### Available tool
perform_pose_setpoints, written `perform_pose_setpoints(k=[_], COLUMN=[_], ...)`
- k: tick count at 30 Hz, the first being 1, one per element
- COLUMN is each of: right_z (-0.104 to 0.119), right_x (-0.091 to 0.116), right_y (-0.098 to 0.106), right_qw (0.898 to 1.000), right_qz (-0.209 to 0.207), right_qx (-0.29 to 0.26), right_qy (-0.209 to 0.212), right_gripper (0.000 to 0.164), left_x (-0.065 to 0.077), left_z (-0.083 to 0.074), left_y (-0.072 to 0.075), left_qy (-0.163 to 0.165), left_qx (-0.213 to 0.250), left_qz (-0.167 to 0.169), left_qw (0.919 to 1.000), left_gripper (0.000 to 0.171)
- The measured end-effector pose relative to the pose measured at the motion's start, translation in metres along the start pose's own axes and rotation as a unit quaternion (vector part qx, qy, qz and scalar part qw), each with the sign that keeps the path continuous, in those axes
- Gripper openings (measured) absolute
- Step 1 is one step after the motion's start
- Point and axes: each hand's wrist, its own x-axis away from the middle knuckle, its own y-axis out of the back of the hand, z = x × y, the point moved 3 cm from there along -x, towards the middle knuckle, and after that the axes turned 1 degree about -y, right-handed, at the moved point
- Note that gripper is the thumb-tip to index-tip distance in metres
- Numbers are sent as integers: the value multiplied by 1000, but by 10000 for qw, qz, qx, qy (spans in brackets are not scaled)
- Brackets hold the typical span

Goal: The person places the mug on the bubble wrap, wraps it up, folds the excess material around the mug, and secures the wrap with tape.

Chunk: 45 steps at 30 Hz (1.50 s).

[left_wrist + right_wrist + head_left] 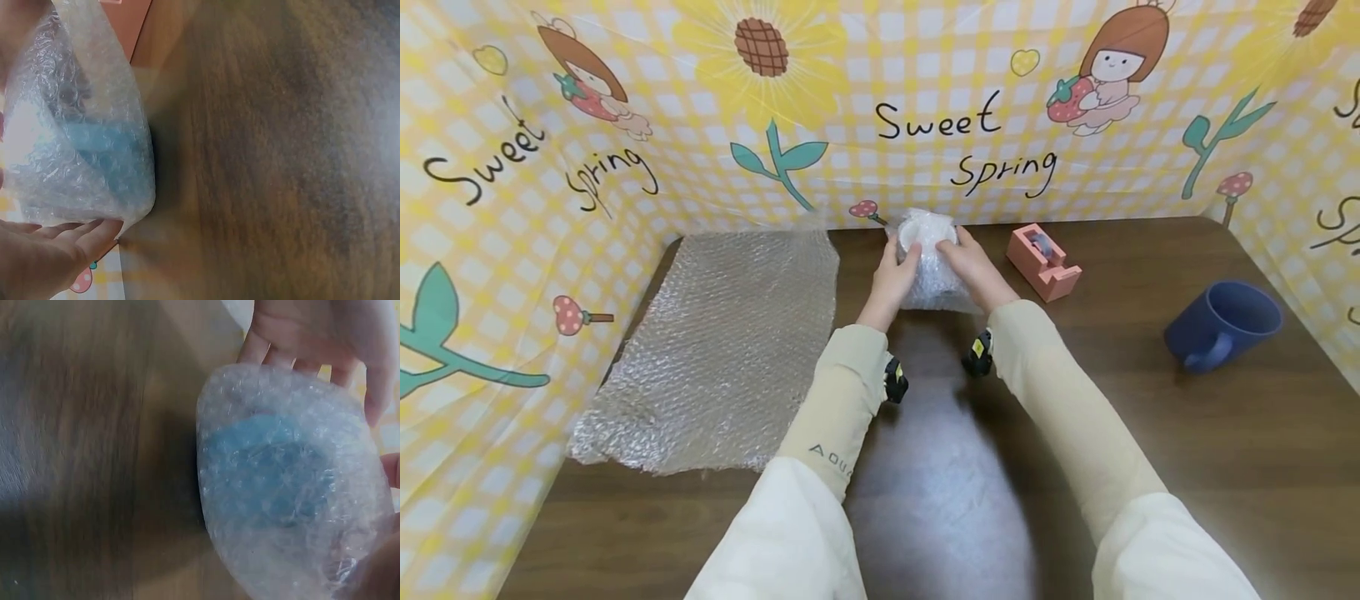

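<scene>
While left hand point(891, 279) and right hand point(976, 262) grip the bundle point(934, 279), thumbs and fingers holding its sides, it's just left of the dispenser point(1033, 265); mug point(1221, 325) right of the dispenser!

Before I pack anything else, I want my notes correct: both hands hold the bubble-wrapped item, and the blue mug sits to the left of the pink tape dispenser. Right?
Not quite: the blue mug sits to the right of the pink tape dispenser, as the head view shows. Both hands do hold the bubble-wrapped item.
</scene>
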Motion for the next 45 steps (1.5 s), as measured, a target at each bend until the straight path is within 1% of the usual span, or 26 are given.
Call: perform_pose_setpoints(k=[12, 16, 21, 24, 26, 29, 32, 35, 38, 41, 43, 44, 45], right_z=[0, 0, -1, -2, -3, -3, -2, 0, 4, 8, 8, 7, 7], right_x=[0, 2, 4, 5, 7, 11, 18, 25, 37, 52, 63, 68, 72], right_y=[5, 7, 12, 17, 19, 23, 27, 29, 27, 18, 7, 0, -8], right_qw=[9988, 9980, 9968, 9953, 9944, 9954, 9963, 9927, 9812, 9619, 9521, 9503, 9517], right_qz=[14, -26, -114, -177, -220, -303, -496, -855, -1406, -1917, -2037, -2001, -1895], right_qx=[467, 618, 786, 956, 1034, 907, 675, 642, 705, 527, 337, 255, 210], right_qy=[160, 109, -12, 21, 20, 55, 207, 551, 1122, 1875, 2258, 2370, 2408], right_gripper=[67, 69, 71, 71, 71, 70, 67, 61, 54, 45, 39, 36, 33], left_x=[4, 5, 8, 10, 12, 15, 18, 24, 33, 43, 50, 55, 58], left_z=[-2, -3, -4, -6, -8, -12, -17, -22, -24, -22, -18, -15, -12], left_y=[-4, -4, -4, -2, 0, 6, 15, 29, 45, 65, 83, 94, 105], left_qy=[105, 144, 154, 110, 148, 185, 174, 195, 164, -1, -125, -169, -217], left_qx=[15, 35, -49, -77, -104, -209, -379, -588, -676, -896, -1092, -1218, -1372], left_qz=[328, 411, 475, 584, 672, 728, 710, 703, 714, 642, 572, 509, 447], left_qw=[9994, 9990, 9987, 9982, 9976, 9970, 9966, 9956, 9950, 9939, 9923, 9911, 9893], left_gripper=[67, 68, 71, 71, 72, 72, 70, 69, 65, 59, 55, 53, 51])
